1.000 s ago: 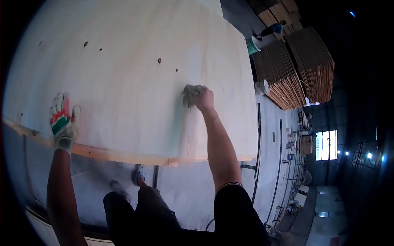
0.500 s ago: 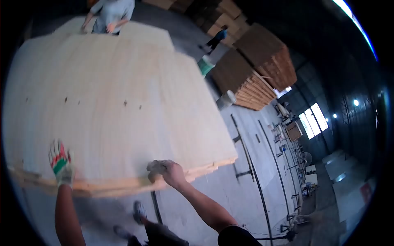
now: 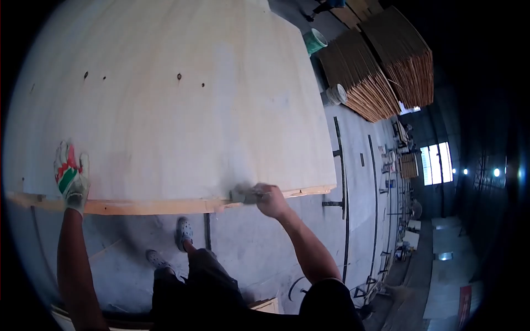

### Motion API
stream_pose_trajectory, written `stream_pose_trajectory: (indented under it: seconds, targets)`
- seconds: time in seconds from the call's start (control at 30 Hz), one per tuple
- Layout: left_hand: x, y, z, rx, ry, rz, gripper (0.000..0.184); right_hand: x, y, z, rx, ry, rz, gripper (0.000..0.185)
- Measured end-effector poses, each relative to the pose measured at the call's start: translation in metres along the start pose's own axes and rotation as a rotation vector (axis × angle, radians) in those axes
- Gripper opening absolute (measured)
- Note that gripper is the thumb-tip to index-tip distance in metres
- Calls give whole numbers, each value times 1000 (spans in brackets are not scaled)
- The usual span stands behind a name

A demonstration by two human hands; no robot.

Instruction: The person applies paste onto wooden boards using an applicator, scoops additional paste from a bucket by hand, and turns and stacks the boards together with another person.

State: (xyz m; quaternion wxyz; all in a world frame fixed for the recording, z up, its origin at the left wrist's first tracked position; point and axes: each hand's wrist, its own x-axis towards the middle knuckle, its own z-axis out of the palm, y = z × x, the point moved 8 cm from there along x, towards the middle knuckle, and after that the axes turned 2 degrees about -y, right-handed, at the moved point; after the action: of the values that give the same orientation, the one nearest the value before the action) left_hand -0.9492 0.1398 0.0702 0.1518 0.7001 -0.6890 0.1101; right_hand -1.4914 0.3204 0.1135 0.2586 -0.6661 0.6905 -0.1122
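A large pale plywood sheet (image 3: 154, 132) with several dark knots lies in front of me, its near edge showing the stack's layered rim. My left hand (image 3: 72, 176), in a white glove with red and green patches, rests on the sheet near its left front edge. Its fingers are stretched out and hold nothing. My bare right hand (image 3: 270, 200) is closed around a grey scraper-like tool (image 3: 244, 193), blurred by motion, at the front edge right of centre. The exact shape of this tool is hard to make out.
Tall stacks of brown boards (image 3: 359, 71) stand at the back right. A green bucket (image 3: 314, 41) and a whitish bucket (image 3: 335, 95) are beside the sheet's right side. Dark rails (image 3: 340, 165) run along the grey floor. A person (image 3: 326, 6) is partly visible far behind.
The view has tilted down and nearer to the front edge, so the co-worker across the sheet is out of frame. My right hand with the tool has moved right along the edge.
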Motion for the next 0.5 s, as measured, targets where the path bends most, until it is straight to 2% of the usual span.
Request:
stream_pose_trajectory:
  seconds: [0.07, 0.13, 0.2, 0.23, 0.27, 0.3, 0.33, 0.4, 0.47, 0.5]
  targets:
    - [-2, 0, 0, 2, 27, 20, 52, 0, 10, 10, 401, 10, 84, 17]
    - [1, 2, -5, -26, -9, 11, 52, 31, -14, -13, 880, 180, 235, 22]
    - [4, 5, -9, -21, -19, -3, 52, 83, 22, 2, 1086, 249, 326, 27]
    - [2, 4, -8, -27, -30, -9, 53, 113, 17, -4, 827, 344, 332, 19]
    - [0, 2, -6, -22, -35, -13, 53, 143, 27, -9, 132, 461, 223, 19]
    - [0, 1, -4, -15, -22, 3, 54, 161, 15, -14, 10, 560, 234, 21]
    - [1, 1, -3, -10, -10, 23, 54, 175, -9, -17, -173, 540, 206, 20]
    - [1, 2, -1, 7, -35, 27, 54, 174, -21, -6, -177, 428, -61, 20]
    - [1, 0, 0, 9, -33, 12, 54, 131, -1, 11, -254, 252, -92, 22]
    - [-2, 1, -2, 14, 11, 25, 55, 91, -8, 11, -207, 255, -92, 25]
